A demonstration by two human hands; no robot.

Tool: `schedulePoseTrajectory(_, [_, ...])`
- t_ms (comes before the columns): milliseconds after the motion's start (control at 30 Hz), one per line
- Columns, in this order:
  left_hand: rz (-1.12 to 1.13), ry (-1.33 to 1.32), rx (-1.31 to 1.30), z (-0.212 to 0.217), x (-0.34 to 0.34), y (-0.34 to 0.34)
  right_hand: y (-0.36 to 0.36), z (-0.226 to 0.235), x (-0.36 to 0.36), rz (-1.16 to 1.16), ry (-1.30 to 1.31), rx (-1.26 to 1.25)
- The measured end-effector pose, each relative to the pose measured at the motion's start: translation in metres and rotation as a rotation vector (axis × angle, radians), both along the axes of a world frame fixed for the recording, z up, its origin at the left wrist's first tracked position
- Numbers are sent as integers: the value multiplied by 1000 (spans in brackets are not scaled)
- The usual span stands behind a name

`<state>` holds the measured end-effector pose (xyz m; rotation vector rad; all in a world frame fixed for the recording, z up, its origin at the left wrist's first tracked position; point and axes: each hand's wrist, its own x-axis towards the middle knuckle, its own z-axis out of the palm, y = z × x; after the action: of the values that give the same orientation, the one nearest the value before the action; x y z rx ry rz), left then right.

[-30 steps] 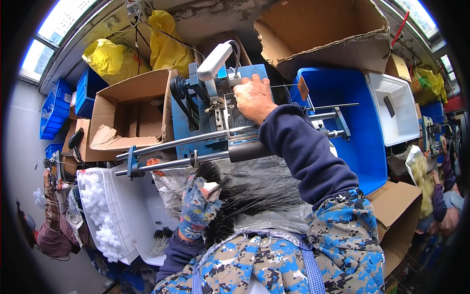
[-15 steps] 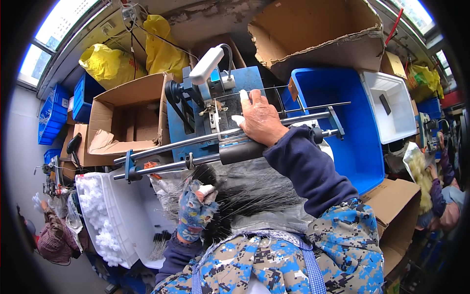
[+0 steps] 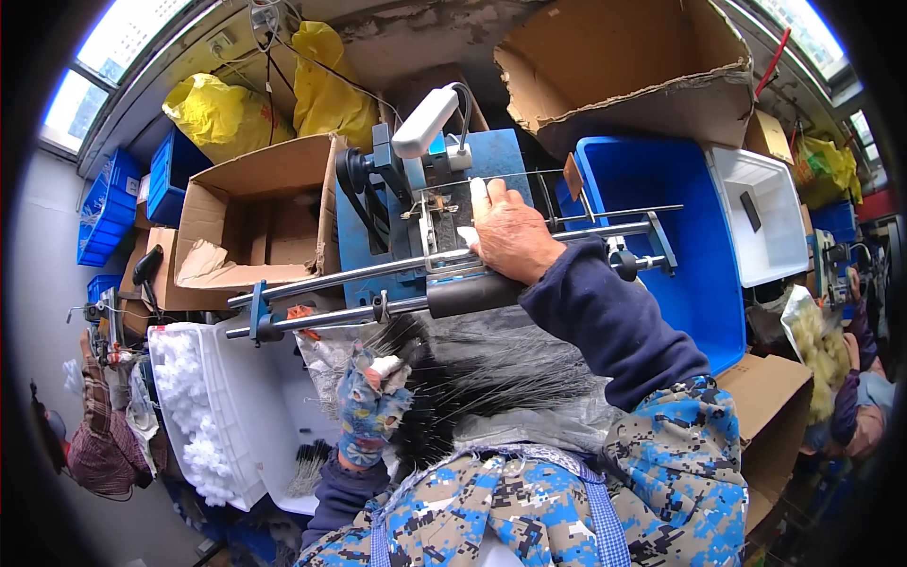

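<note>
My right hand [image 3: 515, 230] lies over a small blue bench machine [image 3: 495, 156], its fingers stretched out and the thumb apart. White wraps cover the thumb tip and a finger. That wrapped fingertip is by a thin straight wire [image 3: 529, 174] running across the machine top. Below the wrist is a black sleeve [image 3: 472, 294] on one of two metal rails [image 3: 350, 279]. In a patterned glove, my left hand [image 3: 376, 402] is curled closed at the left side of a heap of thin wires with black bristles [image 3: 491, 378]. What its fingers hold is hidden.
A cardboard box [image 3: 213, 203] stands left of the machine, a blue bin [image 3: 652, 161] and white tub [image 3: 765, 213] right. White tufted pieces [image 3: 194, 416] fill a white crate at lower left. A larger carton [image 3: 624, 71] is behind. Other people work at both edges.
The whole view has shifted slightly to the right. My right hand stays over the machine and my left hand stays curled by the wires. At the far left, the other person's arm has risen.
</note>
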<state>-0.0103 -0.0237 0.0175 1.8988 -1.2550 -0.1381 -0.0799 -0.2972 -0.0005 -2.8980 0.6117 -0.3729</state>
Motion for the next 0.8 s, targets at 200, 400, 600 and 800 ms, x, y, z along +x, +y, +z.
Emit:
schedulePoseTrajectory(200, [33, -10, -6, 0, -2, 5, -28, 36, -17, -29, 29, -90])
schedulePoseTrajectory(400, [-4, 54, -51, 13, -9, -13, -57, 21, -10, -80, 303, -142])
schedulePoseTrajectory(600, [296, 503, -212, 1, -11, 25, -16, 72, -62, 176, 71, -85])
schedulePoseTrajectory(800, [-19, 390, -88, -1, -15, 2, 73, 68, -87, 412, -286, 500])
